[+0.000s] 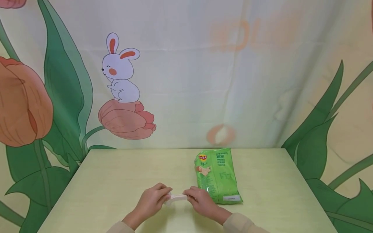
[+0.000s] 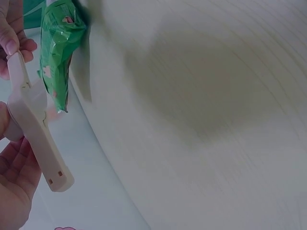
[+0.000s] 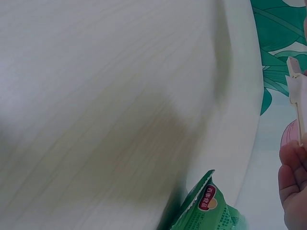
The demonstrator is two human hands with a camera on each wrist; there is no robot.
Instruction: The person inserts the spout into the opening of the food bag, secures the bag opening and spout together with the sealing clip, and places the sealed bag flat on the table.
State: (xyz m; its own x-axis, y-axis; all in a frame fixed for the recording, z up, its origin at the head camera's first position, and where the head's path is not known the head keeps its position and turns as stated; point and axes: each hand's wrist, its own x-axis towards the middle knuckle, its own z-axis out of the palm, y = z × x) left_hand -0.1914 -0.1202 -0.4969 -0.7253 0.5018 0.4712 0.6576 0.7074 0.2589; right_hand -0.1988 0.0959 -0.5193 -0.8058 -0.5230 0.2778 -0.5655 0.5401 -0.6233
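Observation:
A cream plastic bag clip is held above the table between both hands. My left hand grips one side; in the left wrist view its fingers and thumb are around the clip's wider body, which has small slots at its end. With thumb and fingertips, my right hand pinches the narrower end. In the right wrist view the clip is cut off by the frame edge. A green chip bag lies flat on the table, just beyond and right of my right hand, which overlaps its lower left edge.
The pale wood-look table reaches back to a curtain printed with a rabbit, tulips and leaves. The table's side edges run down at left and right.

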